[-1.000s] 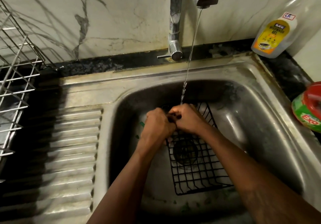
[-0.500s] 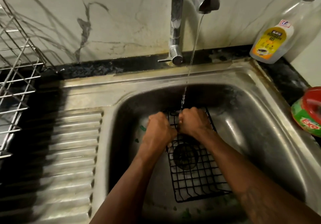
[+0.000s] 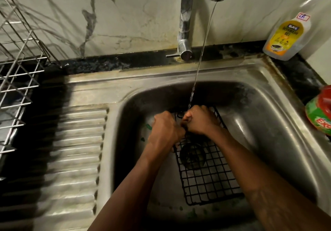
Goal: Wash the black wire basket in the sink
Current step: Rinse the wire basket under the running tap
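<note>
Head view (only view).
- Black wire basket (image 3: 206, 177) lies in the sink (image 3: 268, 123) bowl, over the drain (image 3: 192, 156). Its near end rests on the bowl floor and its far end is under the hands.
- Left hand (image 3: 165, 130): fingers curled tight, hooked on wires at the basket's far-left side.
- Right hand (image 3: 202, 121): fist closed on the far rim, touching the left hand. Cannot tell whether a scrubber sits between them.
- Thin water stream (image 3: 202, 51) from the tap (image 3: 186, 24) lands on the right knuckles.

Risks, as judged:
- The stream is narrow and hits only the far end, so the near grid probably goes unrinsed unless the basket is shifted.
- Wet wire under a two-fisted grip could slip, knocking the basket against the steel or pinching a finger in the mesh.
- Green scraps on the bowl floor may catch in the grid or wash into the drain.
- Dishwash bottle (image 3: 286, 33) stands well apart at the right; reaching for it means freeing a wet hand.
</note>
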### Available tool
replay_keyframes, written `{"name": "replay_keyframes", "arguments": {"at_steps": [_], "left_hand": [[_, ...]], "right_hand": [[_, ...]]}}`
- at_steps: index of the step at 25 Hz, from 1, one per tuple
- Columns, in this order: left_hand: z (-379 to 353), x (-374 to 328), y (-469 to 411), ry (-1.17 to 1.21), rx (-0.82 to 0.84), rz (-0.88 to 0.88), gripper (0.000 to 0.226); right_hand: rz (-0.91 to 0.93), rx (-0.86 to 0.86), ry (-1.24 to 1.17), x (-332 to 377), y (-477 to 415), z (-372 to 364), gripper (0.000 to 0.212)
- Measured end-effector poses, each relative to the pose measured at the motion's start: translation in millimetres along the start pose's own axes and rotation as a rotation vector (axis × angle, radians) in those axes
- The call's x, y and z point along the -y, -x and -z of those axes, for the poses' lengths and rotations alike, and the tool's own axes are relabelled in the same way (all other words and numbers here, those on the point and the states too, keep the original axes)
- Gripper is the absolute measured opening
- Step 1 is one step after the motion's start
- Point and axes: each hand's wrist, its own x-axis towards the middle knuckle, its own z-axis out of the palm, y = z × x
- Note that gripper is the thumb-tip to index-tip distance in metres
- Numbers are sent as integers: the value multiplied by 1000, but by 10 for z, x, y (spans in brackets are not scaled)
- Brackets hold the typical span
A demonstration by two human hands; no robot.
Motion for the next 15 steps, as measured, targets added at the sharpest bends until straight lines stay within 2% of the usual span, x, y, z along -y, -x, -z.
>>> {"name": "replay_keyframes", "arguments": {"at_steps": [1,3,6,8,11,12,14,15], "left_hand": [[14,6,7,-41,-31,-42,22],[34,25,25,-74,-53,-83,17],[-5,49,33,-72,-45,-74,17],[-44,78,51,-47,-16,-35,18],[-75,102,79,-16,-45,-63,18],[-77,121,87,-46,-76,-69,19],[-71,146,114,-154,-134,-107,25],[-52,145,133,-216,-166,-126,24]], "right_hand": [[105,-50,42,97,7,-32,7],[225,-110,-82,231,16,-101,9],[31,-116,-232,91,3,-128,3],[-108,-113,-195,-39,20,-176,12],[-178,-173,-149,29,-33,-263,15],[-176,-145,-105,117,-32,-284,12],[-26,-92,102,252,-26,-389,6],[70,-99,184,255,-24,-448,10]]}}
